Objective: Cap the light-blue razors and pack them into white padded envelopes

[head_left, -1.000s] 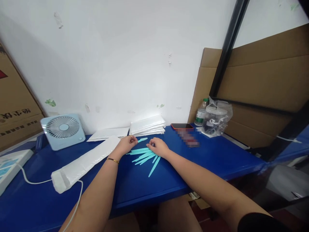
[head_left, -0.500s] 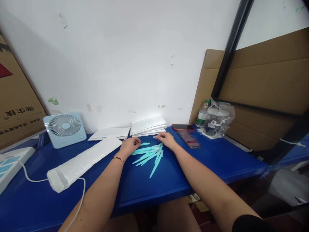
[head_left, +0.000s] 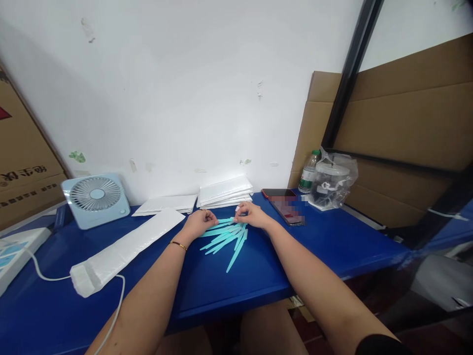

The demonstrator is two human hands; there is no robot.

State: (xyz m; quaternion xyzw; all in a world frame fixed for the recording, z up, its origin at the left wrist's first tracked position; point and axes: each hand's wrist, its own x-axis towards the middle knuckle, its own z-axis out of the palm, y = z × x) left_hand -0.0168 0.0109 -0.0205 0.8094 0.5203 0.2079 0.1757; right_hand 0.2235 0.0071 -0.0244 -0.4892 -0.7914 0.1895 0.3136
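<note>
Evidently both hands are at work on the middle of the blue counter [head_left: 229, 291], slightly apart, with one turquoise strip [head_left: 224, 221] bridging the gap. The left hand [head_left: 199, 223] pinches that strip by one end; the right hand [head_left: 253, 216] has thumb and finger closed on a small pale piece [head_left: 237, 209] at the other end. More turquoise strips [head_left: 221, 238] lie overlapped just below, bunched near the right hand and splayed toward the counter's near edge.

Along the far edge, white mailers [head_left: 226, 190] are stacked beside a lower pile [head_left: 166, 203]; what they contain is hidden. A long white mailer [head_left: 125, 249] slants toward the left end, its nearer end folded. By the far right corner, a clear plastic bag [head_left: 351, 170] encloses a lidded container [head_left: 328, 185], whose contents are too unclear to tell. Next to it stands a green-capped bottle [head_left: 307, 176], upright; its fill level cannot be made out. A pale-blue fan [head_left: 96, 199] leans back near the far left corner.
</note>
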